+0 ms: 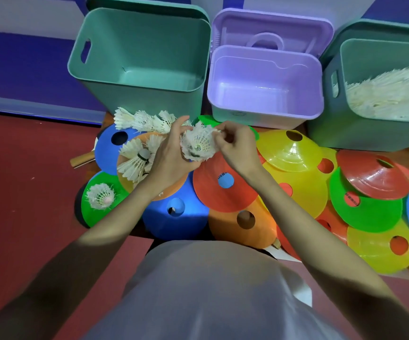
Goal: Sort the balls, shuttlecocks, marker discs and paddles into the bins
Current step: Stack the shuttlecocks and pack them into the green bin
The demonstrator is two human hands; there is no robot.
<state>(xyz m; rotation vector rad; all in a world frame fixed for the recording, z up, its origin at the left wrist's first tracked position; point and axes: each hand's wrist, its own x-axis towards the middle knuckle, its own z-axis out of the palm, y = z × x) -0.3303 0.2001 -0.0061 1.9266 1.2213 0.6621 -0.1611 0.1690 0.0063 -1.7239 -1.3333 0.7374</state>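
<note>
Now both hands, left hand [171,153] and right hand [237,149], pinch 1 white feathered shuttlecock [198,144], with the shuttlecock-filled green plastic bin [333,114] beyond the right hand.

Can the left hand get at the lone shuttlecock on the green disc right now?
Probably not yet: the left hand is gripping a shuttlecock together with the right hand. Nothing covers the lone shuttlecock.

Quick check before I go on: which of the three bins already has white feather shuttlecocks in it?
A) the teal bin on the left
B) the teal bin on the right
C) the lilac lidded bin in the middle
B: the right-hand teal plastic bin holds a heap of white feather shuttlecocks, while the left teal plastic bin and the lilac lidded plastic bin show bare floors.
</note>
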